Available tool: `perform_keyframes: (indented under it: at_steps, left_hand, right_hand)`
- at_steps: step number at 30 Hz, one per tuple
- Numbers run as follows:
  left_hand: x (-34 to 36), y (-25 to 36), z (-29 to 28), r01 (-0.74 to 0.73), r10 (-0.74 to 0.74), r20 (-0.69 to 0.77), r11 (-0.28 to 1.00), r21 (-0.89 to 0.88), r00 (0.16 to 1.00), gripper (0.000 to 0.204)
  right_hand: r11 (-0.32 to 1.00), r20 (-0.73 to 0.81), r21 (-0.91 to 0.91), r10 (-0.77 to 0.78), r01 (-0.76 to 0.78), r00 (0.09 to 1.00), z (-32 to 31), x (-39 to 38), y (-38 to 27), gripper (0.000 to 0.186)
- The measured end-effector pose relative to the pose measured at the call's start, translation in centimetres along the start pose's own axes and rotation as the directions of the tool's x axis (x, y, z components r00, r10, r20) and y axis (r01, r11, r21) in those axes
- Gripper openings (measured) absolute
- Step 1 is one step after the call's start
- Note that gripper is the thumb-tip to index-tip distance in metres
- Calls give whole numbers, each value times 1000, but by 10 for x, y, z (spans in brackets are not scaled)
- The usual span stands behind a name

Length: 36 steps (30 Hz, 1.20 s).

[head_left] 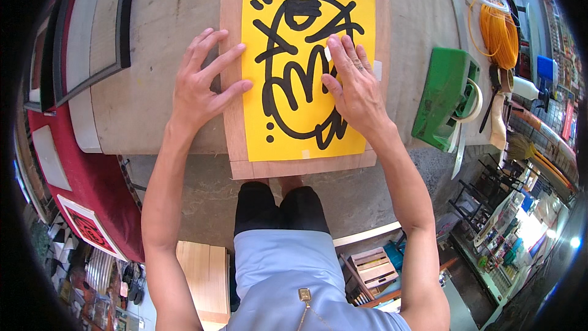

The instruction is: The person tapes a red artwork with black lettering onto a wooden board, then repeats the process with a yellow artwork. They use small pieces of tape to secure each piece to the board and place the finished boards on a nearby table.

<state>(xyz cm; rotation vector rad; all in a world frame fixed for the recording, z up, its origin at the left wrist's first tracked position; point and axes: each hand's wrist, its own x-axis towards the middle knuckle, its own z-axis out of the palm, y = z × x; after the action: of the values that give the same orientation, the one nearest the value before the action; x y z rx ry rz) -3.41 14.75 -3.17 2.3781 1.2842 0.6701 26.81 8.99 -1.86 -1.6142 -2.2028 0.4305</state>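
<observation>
step: smoothing the yellow sheet (306, 67) flat onto the plywood board (233, 116); press from the centre outward, judging by the hand positions.
left hand (202, 89): open, fingers spread, pinning the sheet's left edge and the board, grasping nothing.
right hand (352, 86): open, flat on the sheet's right side, rubbing a small white tape piece (328, 54).
sheet: bright yellow, bold black doodle, lies centred on the board on the counter (141, 86).
nearby: green tape dispenser (444, 95) to the right.
</observation>
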Motion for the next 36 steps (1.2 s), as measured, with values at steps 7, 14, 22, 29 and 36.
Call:
perform_keyframes:
  at_steps: [7,14,22,29,36]
  left_hand:
    - [3,3,-4,7,-7,16,1000,-6,1000,54]
    - [4,4,-4,-1,1,-3,999,-48,1000,54]
    - [2,2,-4,-6,7,5,1000,-25,1000,51]
    - [-1,-2,0,-15,15,-10,998,-67,1000,50]
    - [-1,-5,3,-37,36,-24,998,-58,999,51]
  right_hand:
    - [997,42,66,-33,30,999,12,9,-15,55]
    - [991,27,76,-111,108,994,24,23,-30,58]
    - [984,33,93,-155,152,987,32,37,-44,58]
    - [986,46,79,-151,147,987,35,38,-50,57]
    - [981,28,89,-174,171,984,33,40,-48,60]
